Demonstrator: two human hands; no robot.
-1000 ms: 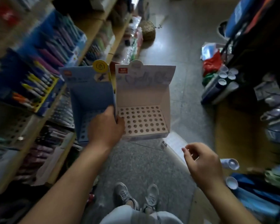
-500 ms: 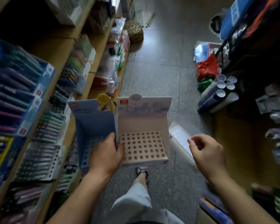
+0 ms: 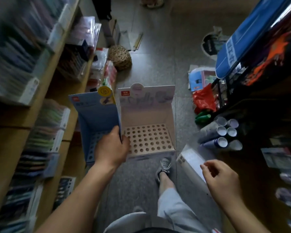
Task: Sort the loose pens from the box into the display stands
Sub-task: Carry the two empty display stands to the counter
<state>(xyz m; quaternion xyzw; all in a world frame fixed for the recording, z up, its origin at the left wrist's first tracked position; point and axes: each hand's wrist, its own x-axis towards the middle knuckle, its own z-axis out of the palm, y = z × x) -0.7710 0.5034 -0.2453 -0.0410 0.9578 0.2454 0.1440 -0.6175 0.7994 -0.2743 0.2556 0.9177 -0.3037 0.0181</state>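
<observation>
Our left hand (image 3: 111,147) grips the blue display stand (image 3: 97,118) and white display stand (image 3: 148,125) together; our right hand (image 3: 220,179) hangs loosely curled, holding nothing.

You can read no text for certain here. The white display stand (image 3: 148,111) carries a small red label (image 3: 126,93) on its back panel, its letters too blurred. The blue display stand (image 3: 97,118) bears a yellow round sticker (image 3: 105,91), and the blue bag (image 3: 242,39) white lettering, both illegible.
</observation>
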